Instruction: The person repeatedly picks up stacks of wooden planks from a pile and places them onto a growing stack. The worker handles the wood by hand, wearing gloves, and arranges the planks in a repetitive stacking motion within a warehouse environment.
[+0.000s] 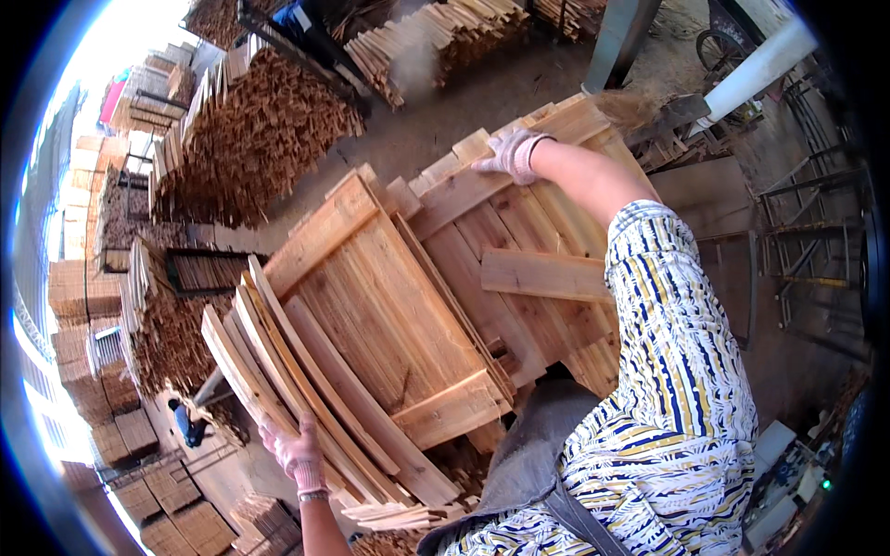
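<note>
Left of the panel (399, 310), the gloved left hand (295, 454) rests half-open on boards (324, 371); I can't tell if it grips. Up and right of the panel, the right hand (508, 156), fingers slightly bent, touches slats (471, 146), its grip unclear. Timber stacks (260, 134) crowd the brown floor (389, 139) beyond the panel.

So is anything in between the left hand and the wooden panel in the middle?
Yes. A row of long boards stands side by side between the left hand and the wooden panel. The hand is at the row's outer side; the panel is on the other side.
</note>
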Motion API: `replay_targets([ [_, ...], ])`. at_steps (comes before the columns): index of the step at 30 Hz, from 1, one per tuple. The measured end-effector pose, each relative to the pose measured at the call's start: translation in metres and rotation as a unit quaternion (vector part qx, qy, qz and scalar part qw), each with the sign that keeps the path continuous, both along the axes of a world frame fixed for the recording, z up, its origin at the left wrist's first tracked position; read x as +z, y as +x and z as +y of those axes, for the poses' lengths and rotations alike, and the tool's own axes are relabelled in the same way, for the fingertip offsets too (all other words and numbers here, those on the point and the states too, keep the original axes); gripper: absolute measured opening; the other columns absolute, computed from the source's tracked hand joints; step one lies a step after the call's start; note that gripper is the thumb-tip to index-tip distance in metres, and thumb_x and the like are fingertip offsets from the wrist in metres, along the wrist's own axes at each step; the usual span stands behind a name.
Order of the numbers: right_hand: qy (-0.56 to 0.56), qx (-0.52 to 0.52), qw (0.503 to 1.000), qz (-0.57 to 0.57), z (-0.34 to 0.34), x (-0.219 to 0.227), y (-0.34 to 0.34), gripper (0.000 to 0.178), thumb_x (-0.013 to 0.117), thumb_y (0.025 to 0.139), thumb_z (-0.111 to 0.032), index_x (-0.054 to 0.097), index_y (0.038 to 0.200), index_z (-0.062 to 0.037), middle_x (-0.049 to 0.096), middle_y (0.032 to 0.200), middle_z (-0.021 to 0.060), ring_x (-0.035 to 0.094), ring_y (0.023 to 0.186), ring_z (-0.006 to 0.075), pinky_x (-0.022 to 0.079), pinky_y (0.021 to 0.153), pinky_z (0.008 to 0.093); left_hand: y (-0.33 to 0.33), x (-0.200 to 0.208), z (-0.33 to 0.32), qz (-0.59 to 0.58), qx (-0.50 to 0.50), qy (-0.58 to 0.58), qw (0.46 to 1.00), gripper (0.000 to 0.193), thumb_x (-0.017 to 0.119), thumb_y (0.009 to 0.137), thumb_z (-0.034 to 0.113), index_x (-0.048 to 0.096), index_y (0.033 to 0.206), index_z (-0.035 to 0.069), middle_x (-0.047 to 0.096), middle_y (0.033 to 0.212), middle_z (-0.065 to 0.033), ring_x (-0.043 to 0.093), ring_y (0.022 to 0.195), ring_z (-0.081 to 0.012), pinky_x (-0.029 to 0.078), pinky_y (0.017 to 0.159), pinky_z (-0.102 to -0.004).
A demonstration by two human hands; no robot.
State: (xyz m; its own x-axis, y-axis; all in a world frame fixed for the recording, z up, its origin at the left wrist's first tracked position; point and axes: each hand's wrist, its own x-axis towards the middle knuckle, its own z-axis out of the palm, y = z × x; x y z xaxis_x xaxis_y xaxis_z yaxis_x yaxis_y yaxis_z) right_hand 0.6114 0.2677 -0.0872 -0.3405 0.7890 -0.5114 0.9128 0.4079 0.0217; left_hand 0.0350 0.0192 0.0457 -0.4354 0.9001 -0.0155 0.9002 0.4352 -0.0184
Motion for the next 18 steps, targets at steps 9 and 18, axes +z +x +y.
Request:
replay_targets([
  [9,0.004,-0.026,1.0,-0.01,0.015,-0.002,0.011,0.05,0.039,0.105,-0.039,0.033,0.155,-0.0425,0.027,0.163,0.0173,0.029,0.149,0.0397,0.026,0.118,0.0574,0.011,0.01,0.004,0.014,0.005,-0.008,1.0,0.12,0.052,0.081,0.084,0.019,0.157,-0.003,0.031,0.155,-0.0321,0.022,0.148,-0.0416,0.018,0.123,-0.0478],
  [18,0.118,-0.179,0.945,0.246,-0.131,0.012,-0.014,0.071,0.069,0.087,-0.036,0.043,0.149,-0.0136,0.049,0.14,0.0249,0.05,0.129,0.0417,0.041,0.107,0.0504,0.007,0.013,-0.009,-0.018,-0.004,0.005,1.0,0.115,0.064,0.081,0.074,0.018,0.158,0.001,0.029,0.159,-0.0256,0.024,0.148,-0.0397,0.021,0.122,-0.0448],
])
